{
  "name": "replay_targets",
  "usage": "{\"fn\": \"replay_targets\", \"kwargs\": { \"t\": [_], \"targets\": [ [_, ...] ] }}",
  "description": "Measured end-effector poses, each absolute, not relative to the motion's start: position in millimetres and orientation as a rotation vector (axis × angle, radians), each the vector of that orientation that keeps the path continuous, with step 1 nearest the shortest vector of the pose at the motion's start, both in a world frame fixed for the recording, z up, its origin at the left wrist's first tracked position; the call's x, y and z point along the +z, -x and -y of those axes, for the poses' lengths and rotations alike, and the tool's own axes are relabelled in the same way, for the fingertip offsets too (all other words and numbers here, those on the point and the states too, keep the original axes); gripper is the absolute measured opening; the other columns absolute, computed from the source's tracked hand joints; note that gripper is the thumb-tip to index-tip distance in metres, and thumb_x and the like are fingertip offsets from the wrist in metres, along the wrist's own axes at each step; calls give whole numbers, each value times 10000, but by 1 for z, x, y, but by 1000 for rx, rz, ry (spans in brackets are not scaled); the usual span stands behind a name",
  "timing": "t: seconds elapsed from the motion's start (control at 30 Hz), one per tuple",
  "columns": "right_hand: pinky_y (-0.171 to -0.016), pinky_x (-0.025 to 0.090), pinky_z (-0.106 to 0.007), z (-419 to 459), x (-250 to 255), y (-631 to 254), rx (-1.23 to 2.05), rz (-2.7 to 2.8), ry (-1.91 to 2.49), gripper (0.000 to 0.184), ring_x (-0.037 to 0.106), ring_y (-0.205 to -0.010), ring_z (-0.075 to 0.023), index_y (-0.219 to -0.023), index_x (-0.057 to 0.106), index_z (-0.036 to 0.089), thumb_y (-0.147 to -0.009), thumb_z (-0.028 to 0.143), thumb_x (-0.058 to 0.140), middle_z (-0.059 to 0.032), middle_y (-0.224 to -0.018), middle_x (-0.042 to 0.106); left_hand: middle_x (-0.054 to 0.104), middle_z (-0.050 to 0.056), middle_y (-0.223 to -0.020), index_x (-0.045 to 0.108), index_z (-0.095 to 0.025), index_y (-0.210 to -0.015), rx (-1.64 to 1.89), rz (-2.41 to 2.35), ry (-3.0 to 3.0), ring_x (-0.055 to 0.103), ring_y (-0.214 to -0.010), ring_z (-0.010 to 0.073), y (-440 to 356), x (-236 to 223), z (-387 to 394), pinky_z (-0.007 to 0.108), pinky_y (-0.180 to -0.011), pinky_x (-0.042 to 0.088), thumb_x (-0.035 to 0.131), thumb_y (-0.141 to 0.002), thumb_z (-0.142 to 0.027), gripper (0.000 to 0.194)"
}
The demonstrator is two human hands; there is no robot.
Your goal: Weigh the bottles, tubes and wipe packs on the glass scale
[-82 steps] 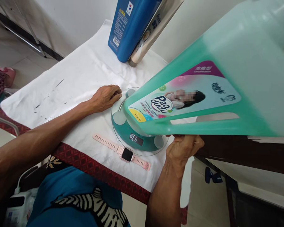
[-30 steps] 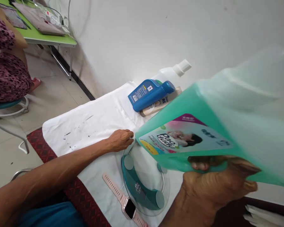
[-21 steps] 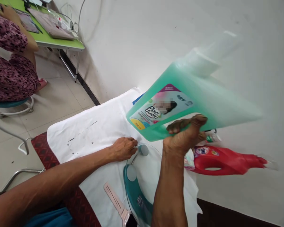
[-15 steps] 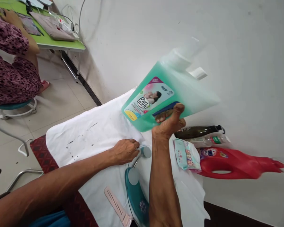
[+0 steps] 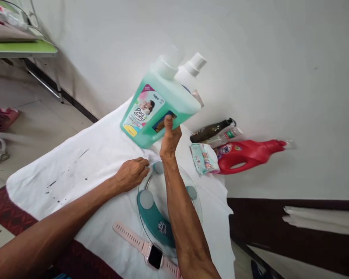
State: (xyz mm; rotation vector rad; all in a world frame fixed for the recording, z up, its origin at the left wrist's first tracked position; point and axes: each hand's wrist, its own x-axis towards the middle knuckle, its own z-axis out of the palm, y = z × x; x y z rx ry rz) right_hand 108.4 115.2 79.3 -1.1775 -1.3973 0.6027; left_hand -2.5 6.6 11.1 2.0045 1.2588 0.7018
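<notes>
My right hand (image 5: pixel 171 139) grips the handle of a green liquid detergent bottle (image 5: pixel 182 100), labelled "Pao dudu". The bottle leans in view at the table's far side; whether its base touches the cloth I cannot tell. Below it lies a round glass scale (image 5: pixel 197 211) with a teal curved body, partly covered by my right forearm. My left hand (image 5: pixel 133 173) rests on the cloth with fingers curled at the scale's left rim; its fingertips are partly hidden. Near the scale's front edge lies a pink-strapped smartwatch (image 5: pixel 155 256).
Behind the green bottle stands a white-capped bottle (image 5: pixel 189 73). To the right are a wipes pack (image 5: pixel 202 159), a red detergent bottle (image 5: pixel 250 153), a clear plastic bottle (image 5: pixel 221 138) and a dark bottle (image 5: pixel 211 131). White cloth (image 5: pixel 72 166) covers the table beside the wall (image 5: pixel 264 69).
The view has turned to the right. My right hand has moved the green bottle farther back, uncovering the white-capped bottle behind it. My left hand stays by the scale's rim.
</notes>
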Motion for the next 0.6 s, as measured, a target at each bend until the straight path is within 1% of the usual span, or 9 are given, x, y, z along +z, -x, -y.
{"fn": "replay_targets", "kwargs": {
  "t": [0.03, 0.07, 0.13, 0.2, 0.27, 0.33, 0.4, 0.5, 0.6],
  "targets": [
    [-800, 573, -367, -106, 83, -117, 551, 1458, 1190, 486, 663, -847, -198, -952, 574, 244, -925, 728, 602, -27, -886, 660, 757, 107, -1153, 659, -180, -1137, 710, -1256, -2009, 737, -1061, 266, 3, 10, -7, 407, -946, 571, 444, -1081, -264, 237],
    [-852, 577, -380, -97, 86, -128, 482, 1499, 1212, 497, 678, -949, -212, -1068, 577, 242, -906, 706, 651, -51, -1013, 686, 758, 110, -1154, 658, -180, -1133, 718, -1253, -2013, 737, -1054, 269, 3, 9, -7, 414, -942, 572, 441, -1080, -273, 242],
    [-930, 570, -417, -81, 90, -157, 279, 1524, 1298, 581, 665, -1100, -243, -1223, 538, 240, -884, 685, 696, -102, -1200, 674, 760, 111, -1155, 655, -186, -1122, 727, -1248, -2021, 738, -1033, 273, 4, 7, -7, 426, -921, 576, 430, -1078, -285, 249],
    [-1020, 537, -474, -72, 89, -193, 41, 1510, 1434, 620, 624, -1203, -283, -1276, 517, 226, -884, 671, 695, -148, -1297, 638, 762, 109, -1151, 652, -194, -1113, 734, -1249, -2028, 738, -1017, 274, 4, 6, -7, 432, -902, 577, 416, -1078, -295, 259],
    [-1138, 454, -544, -69, 83, -229, -129, 1495, 1662, 630, 551, -1321, -336, -1306, 517, 197, -884, 631, 691, -191, -1370, 599, 763, 107, -1145, 651, -198, -1110, 739, -1256, -2037, 738, -1014, 274, 4, 5, -7, 432, -895, 575, 412, -1076, -301, 263],
    [-1217, 360, -582, -70, 71, -257, -147, 1472, 1946, 671, 465, -1425, -383, -1365, 507, 144, -873, 557, 700, -242, -1443, 552, 764, 105, -1141, 652, -199, -1110, 742, -1263, -2040, 738, -1015, 275, 4, 4, -7, 433, -895, 571, 419, -1072, -303, 258],
    [-1238, 324, -590, -73, 56, -273, -72, 1445, 2146, 747, 413, -1475, -418, -1429, 480, 80, -853, 495, 714, -292, -1494, 511, 765, 102, -1144, 654, -201, -1109, 746, -1261, -2038, 740, -1017, 276, 4, 4, -8, 433, -894, 570, 426, -1068, -305, 254],
    [-1211, 358, -597, -81, 33, -281, 39, 1418, 2243, 830, 419, -1474, -453, -1467, 458, 25, -837, 496, 726, -338, -1500, 505, 769, 98, -1145, 661, -204, -1102, 760, -1250, -2026, 741, -1014, 272, 4, 4, -8, 431, -892, 569, 436, -1065, -316, 254],
    [-1178, 393, -596, -92, 18, -282, 107, 1406, 2294, 841, 457, -1444, -450, -1460, 474, 59, -835, 564, 720, -331, -1487, 529, 773, 101, -1139, 664, -200, -1095, 778, -1234, -2019, 733, -1002, 262, 5, 4, -9, 428, -896, 570, 439, -1061, -324, 259]
  ]
}}
